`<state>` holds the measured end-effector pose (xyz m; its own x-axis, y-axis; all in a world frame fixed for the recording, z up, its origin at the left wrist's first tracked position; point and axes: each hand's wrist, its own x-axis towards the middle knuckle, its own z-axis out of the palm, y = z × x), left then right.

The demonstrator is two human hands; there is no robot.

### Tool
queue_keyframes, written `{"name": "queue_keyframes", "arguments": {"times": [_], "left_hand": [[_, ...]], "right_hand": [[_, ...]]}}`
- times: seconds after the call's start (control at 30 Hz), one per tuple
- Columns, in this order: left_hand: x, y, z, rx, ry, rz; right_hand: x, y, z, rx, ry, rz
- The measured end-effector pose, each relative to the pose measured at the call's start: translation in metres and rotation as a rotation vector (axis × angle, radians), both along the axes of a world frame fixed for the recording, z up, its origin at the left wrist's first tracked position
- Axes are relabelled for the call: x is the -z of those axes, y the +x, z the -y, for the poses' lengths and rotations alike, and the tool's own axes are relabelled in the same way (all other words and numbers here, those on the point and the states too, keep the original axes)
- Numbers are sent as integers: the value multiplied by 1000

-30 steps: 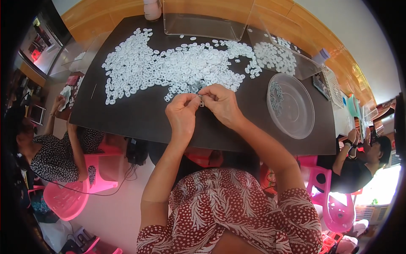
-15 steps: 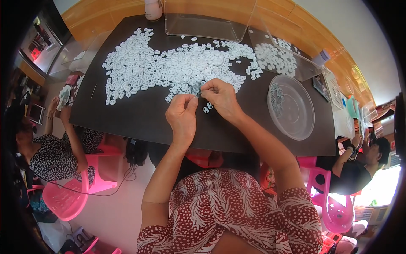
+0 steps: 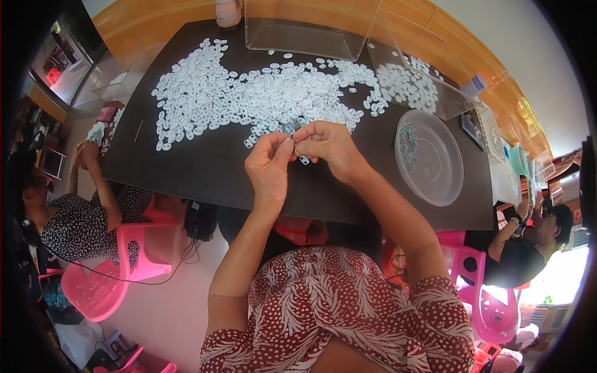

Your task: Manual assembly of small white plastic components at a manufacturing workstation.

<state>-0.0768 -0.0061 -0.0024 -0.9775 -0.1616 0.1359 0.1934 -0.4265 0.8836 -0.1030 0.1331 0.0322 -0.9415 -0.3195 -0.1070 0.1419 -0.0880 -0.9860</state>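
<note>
My left hand [image 3: 269, 165] and my right hand [image 3: 329, 150] meet over the dark table [image 3: 193, 171], just in front of a heap of small white oval pieces with holes [image 3: 280, 93]. On both hands the thumb and fingers are pinched together. What lies between the fingertips is too small and covered to make out. Some small grey parts [image 3: 291, 126] lie right beyond my fingertips, at the heap's near edge. A loose white piece [image 3: 304, 160] sits on the table under my right hand.
At the right stands a round clear plastic dish [image 3: 440, 177] with small grey parts [image 3: 408, 146] along its left side. Clear bins [image 3: 305, 46] and a pink-capped jar [image 3: 228, 13] are at the back. A thin stick [image 3: 138, 130] lies left. People sit at both sides.
My right hand has come down toward my left, and their fingertips now meet. The loose white pieces beneath are more covered. At the left, the other person's hands have shifted.
</note>
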Motion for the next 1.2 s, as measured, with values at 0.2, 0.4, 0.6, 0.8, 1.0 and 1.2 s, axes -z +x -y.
{"name": "queue_keyframes", "arguments": {"times": [0.2, 0.4, 0.6, 0.8, 1.0, 1.2], "left_hand": [[1, -2, 3, -52, 4, 34], [-8, 11, 4, 15, -1, 47], [-8, 29, -7, 8, 35, 91], [-7, 37, -15, -31, -93, 78], [-6, 41, -21, -110, -48, 108], [-13, 47, -17, 4, 161, 144]], "right_hand": [[1, 1, -5, 62, 150, -101], [5, 9, -11, 47, 262, -153], [-1, 34, -5, 48, 241, -194], [-8, 53, 4, 164, 514, -422], [-2, 68, 15, 292, 456, -652], [0, 68, 10, 344, 597, -1090]]}}
